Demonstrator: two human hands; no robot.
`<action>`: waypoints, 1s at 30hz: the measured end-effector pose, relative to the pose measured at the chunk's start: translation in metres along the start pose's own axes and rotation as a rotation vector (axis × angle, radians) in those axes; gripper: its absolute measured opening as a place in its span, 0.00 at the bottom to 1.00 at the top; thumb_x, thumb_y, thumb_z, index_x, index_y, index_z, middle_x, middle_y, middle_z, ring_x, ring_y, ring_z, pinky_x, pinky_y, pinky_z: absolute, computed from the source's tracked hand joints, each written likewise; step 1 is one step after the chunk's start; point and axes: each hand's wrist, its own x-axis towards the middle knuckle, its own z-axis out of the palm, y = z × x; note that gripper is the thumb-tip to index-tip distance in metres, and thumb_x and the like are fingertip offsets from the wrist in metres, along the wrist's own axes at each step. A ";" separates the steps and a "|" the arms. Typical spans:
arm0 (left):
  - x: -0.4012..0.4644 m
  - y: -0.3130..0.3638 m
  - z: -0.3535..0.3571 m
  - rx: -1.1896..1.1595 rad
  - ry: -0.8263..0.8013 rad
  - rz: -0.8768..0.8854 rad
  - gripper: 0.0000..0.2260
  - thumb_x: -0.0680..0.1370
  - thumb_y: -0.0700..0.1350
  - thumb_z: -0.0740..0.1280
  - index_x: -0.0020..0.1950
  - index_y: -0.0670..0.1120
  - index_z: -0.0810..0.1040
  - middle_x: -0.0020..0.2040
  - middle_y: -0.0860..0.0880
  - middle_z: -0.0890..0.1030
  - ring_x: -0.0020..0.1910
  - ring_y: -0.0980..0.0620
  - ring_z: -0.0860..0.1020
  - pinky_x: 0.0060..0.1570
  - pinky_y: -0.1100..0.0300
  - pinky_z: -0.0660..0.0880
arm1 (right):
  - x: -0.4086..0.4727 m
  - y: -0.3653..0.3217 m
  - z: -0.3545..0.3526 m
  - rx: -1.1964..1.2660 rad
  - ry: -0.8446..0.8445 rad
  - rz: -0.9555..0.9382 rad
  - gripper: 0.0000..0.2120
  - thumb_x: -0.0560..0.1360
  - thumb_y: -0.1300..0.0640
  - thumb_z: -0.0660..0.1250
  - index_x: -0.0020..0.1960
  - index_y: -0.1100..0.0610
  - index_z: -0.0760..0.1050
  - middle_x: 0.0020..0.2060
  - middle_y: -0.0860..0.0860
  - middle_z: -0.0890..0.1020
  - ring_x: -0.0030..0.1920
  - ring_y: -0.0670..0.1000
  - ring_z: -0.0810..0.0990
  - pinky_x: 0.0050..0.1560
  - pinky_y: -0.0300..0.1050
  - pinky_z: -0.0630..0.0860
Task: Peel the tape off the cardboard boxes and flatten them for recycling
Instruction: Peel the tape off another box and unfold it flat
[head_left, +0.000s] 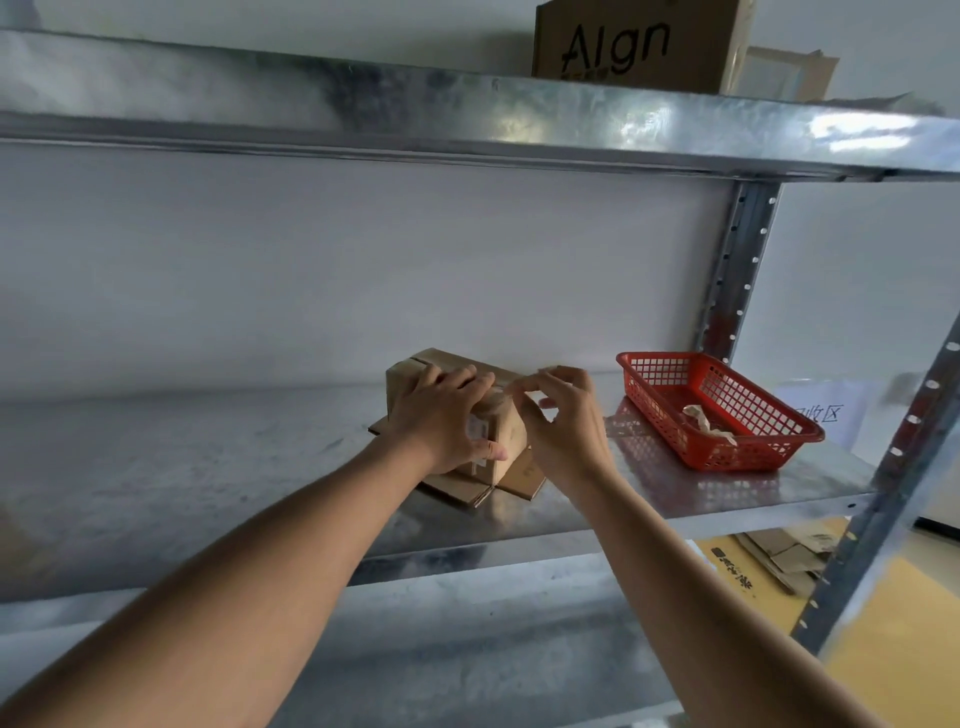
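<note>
A person's left hand (447, 418) clamps down over a small brown cardboard box (501, 431) on a galvanised steel shelf (208, 457), fingers spread across its top and thumb curled against the near face, while the right hand (563, 415) pinches at a strip of pale tape (506, 397) on the box's top edge, thumb and forefinger closed on what looks like its loose end. The box stands between the two hands, on a flattened sheet of brown cardboard (467, 491) that pokes out toward the shelf's front edge beneath the wrists.

The box looks light and thin-walled, likely to slide or buckle under a hard pull, so the left hand's downward hold seems needed as an anchor. The tape appears thin and prone to tearing; taking it at the lifted end and drawing it low along the seam would probably serve best.

To the right of the right hand, close by but not touching, a red plastic mesh basket (670, 415) holds a crumpled scrap of what may be peeled tape. Left of the left hand the shelf runs open and wide. The wall sits just behind the box, and an upper shelf (467, 119) overhead limits upward lift. A steel upright (898, 457) bounds the far right.
</note>
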 end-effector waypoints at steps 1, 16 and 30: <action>0.000 0.000 0.000 0.003 -0.003 -0.003 0.46 0.72 0.73 0.68 0.83 0.58 0.52 0.84 0.55 0.54 0.81 0.40 0.52 0.78 0.43 0.58 | 0.004 0.001 -0.001 0.009 0.000 -0.037 0.10 0.79 0.58 0.72 0.51 0.42 0.84 0.56 0.42 0.74 0.54 0.43 0.79 0.57 0.44 0.78; -0.002 0.006 0.000 -0.053 0.016 -0.074 0.48 0.69 0.74 0.70 0.83 0.58 0.56 0.83 0.58 0.55 0.80 0.44 0.53 0.77 0.46 0.54 | 0.022 0.005 -0.007 -0.324 -0.270 -0.475 0.14 0.73 0.57 0.77 0.58 0.49 0.84 0.55 0.45 0.85 0.54 0.53 0.80 0.54 0.49 0.77; 0.008 -0.006 0.012 -0.126 0.086 0.001 0.46 0.71 0.67 0.73 0.84 0.57 0.56 0.82 0.56 0.58 0.78 0.44 0.56 0.77 0.44 0.61 | 0.013 0.011 0.004 -0.541 -0.122 -0.871 0.05 0.73 0.62 0.73 0.47 0.54 0.82 0.48 0.51 0.84 0.46 0.55 0.83 0.42 0.51 0.81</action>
